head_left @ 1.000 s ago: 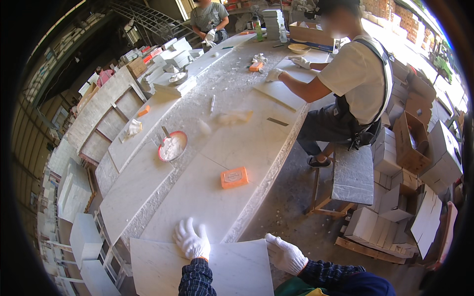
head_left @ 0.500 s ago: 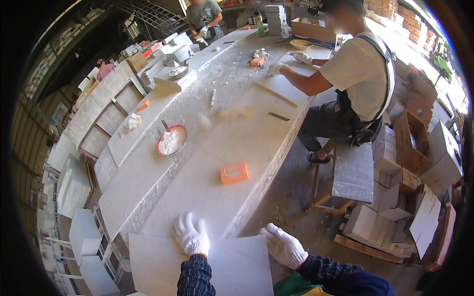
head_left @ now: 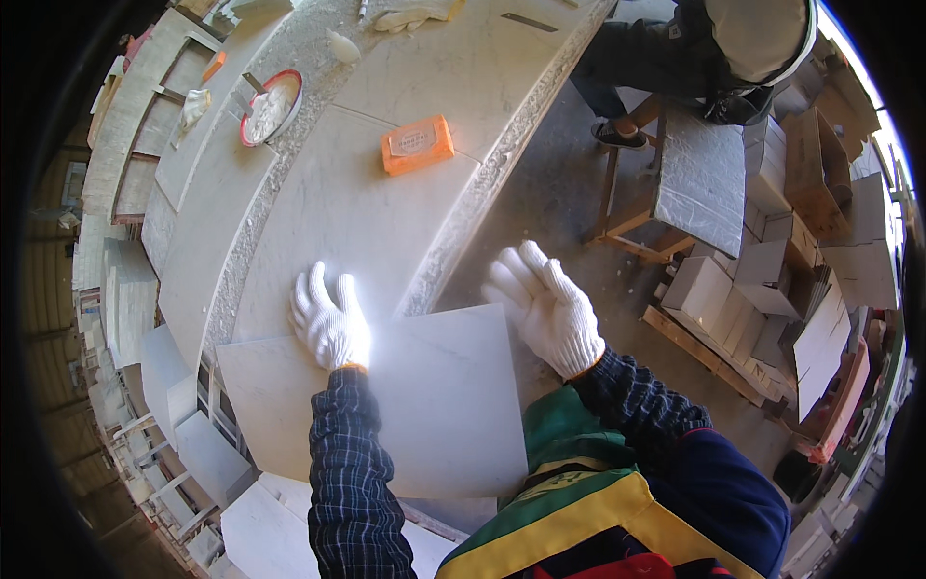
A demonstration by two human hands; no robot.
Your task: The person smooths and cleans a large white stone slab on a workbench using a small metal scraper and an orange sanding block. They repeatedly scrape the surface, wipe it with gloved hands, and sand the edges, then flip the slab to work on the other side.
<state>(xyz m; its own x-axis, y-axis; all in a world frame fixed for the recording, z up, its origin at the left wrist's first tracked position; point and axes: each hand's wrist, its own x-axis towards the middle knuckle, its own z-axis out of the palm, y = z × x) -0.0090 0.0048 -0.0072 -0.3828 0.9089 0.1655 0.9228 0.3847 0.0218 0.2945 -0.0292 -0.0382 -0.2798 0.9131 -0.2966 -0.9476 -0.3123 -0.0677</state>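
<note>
Far left on the marble workbench [head_left: 318,203], a round red-rimmed bowl [head_left: 271,106] holds white paste with a tool's handle sticking out of it. An orange sanding block [head_left: 417,145] lies further right, long axis roughly crosswise. Nearest the person, a pale square marble tile [head_left: 434,405] lies flat on the bench's near end, its right corner overhanging the edge. The left hand [head_left: 331,320], in a white knit glove, rests palm-down with fingers spread on the tile's far edge, gripping nothing. The gloved right hand [head_left: 547,309] lies open, fingers extended, at the tile's far right corner.
</note>
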